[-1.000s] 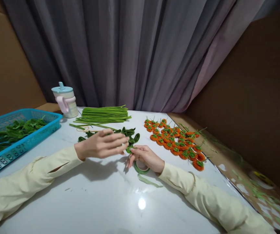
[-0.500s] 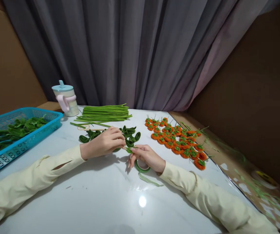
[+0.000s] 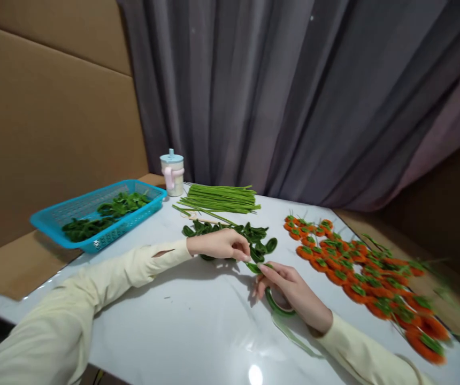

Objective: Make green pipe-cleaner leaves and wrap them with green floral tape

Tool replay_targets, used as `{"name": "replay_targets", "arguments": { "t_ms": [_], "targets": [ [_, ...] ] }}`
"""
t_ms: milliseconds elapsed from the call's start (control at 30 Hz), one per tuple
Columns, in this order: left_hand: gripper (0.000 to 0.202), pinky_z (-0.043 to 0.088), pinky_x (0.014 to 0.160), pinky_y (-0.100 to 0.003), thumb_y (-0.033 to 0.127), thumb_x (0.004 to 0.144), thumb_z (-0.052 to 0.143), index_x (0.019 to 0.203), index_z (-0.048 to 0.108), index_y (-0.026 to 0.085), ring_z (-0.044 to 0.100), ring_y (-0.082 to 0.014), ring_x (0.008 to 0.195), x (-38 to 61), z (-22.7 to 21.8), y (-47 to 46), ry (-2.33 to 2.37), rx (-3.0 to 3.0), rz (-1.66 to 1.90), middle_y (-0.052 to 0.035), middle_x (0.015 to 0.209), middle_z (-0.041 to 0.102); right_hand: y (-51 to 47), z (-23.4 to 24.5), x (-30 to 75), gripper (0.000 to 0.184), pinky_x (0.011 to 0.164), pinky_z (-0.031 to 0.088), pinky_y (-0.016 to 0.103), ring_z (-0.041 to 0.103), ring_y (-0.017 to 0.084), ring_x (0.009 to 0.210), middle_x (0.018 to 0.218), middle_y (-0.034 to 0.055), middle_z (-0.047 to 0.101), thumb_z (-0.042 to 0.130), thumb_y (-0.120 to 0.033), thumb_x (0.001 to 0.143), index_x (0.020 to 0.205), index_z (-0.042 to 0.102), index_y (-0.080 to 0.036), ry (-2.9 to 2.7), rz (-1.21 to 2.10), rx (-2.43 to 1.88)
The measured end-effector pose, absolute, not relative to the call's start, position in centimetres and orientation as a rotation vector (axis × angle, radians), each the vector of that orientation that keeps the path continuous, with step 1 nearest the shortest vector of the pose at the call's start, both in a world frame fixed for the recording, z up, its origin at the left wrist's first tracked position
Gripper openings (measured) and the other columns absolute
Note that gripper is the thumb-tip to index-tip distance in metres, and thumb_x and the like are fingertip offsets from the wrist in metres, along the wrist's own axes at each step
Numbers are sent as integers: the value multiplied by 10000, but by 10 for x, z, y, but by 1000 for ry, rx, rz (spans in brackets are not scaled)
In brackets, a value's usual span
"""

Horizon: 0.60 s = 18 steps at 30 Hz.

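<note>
My left hand [image 3: 221, 244] pinches the thin end of a small green leaf-like piece [image 3: 254, 267] between thumb and fingertips. At that piece's other end my right hand [image 3: 294, 294] is closed, thumb and finger pressed on it. A roll of green tape [image 3: 275, 306] shows beneath my right palm; whether the fingers touch it I cannot tell. From the roll a pale green strip [image 3: 298, 339] trails over the table. Just behind my left hand lies a bunch of dark green fuzzy leaves [image 3: 254, 233].
Bright green fuzzy stems [image 3: 222, 199] lie in a pile at the back. Orange fuzzy rounds with green tops [image 3: 354, 291] cover the table's right side. A blue basket [image 3: 125, 230] with green leaves is at left, beside a lidded cup [image 3: 177, 184]. A grey curtain [image 3: 254, 107] hangs behind.
The view has swung left, so everything sits further right in the picture and more of the basket shows. Both hands keep their pinch on the small green piece.
</note>
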<state>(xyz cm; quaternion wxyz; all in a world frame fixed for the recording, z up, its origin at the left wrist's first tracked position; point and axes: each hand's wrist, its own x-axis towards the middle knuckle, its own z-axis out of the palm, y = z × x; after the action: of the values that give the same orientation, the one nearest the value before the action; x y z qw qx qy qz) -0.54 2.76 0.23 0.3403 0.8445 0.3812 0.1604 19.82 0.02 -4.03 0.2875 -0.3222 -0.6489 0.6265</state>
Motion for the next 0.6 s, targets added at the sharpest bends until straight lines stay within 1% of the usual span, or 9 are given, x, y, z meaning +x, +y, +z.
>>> {"name": "replay_targets", "arguments": {
  "t_ms": [67,100,200,233,367,433,500,533,600],
  "targets": [
    [125,353,504,-168,195,777,592,840,642,99,494,-92,547,-13,7,31,1082,2194,435,8,608,579,-1,-37,198,443,358,234,205,406,78,341,627,93,654,494,-556,839,786,537,-117,-1814,1640,-926],
    [116,349,510,-172,177,767,591,840,642,102,495,-96,555,-21,12,32,1155,2238,498,8,607,575,-2,-37,197,455,358,224,209,394,78,342,635,95,656,481,-568,841,813,543,-118,-1837,1629,-932],
    [125,351,557,-186,170,750,569,838,635,110,515,-116,619,-61,37,32,1422,2410,754,-7,656,589,-3,-36,197,471,455,334,217,550,147,540,619,104,646,457,-579,851,822,554,-120,-1863,1599,-883],
    [136,347,548,-189,195,760,545,825,629,109,514,-120,615,-80,47,30,1494,2433,771,-12,659,589,-3,-37,197,476,469,342,219,560,155,568,618,106,644,451,-582,852,820,557,-119,-1868,1594,-883],
    [250,358,566,-197,343,771,487,791,624,134,528,-129,615,-177,82,17,1851,2424,772,-13,695,621,-4,-36,197,513,372,245,218,400,90,361,629,96,645,453,-617,830,831,565,-116,-1877,1612,-970],
    [315,365,568,-206,420,749,484,759,633,143,546,-144,609,-226,87,13,2130,2321,716,-12,658,640,-4,-34,195,522,430,335,229,485,127,431,602,93,638,464,-630,815,813,568,-118,-1857,1612,-955],
    [339,383,596,-210,443,732,469,757,648,156,574,-163,639,-265,83,12,2338,2163,612,-11,618,653,-6,-31,192,524,580,426,262,579,184,579,576,92,631,480,-638,800,790,571,-122,-1837,1606,-929],
    [330,393,609,-208,441,712,476,736,649,161,586,-171,657,-280,79,13,2395,2085,512,-11,610,661,-6,-29,191,526,626,437,273,595,198,616,570,91,630,489,-643,790,783,572,-124,-1831,1605,-931],
    [292,408,612,-207,411,683,491,687,649,165,598,-177,639,-298,70,17,2421,2034,446,-12,576,662,-7,-26,190,537,599,434,268,598,201,615,569,92,629,504,-658,768,774,572,-125,-1831,1606,-959]
  ]
}}
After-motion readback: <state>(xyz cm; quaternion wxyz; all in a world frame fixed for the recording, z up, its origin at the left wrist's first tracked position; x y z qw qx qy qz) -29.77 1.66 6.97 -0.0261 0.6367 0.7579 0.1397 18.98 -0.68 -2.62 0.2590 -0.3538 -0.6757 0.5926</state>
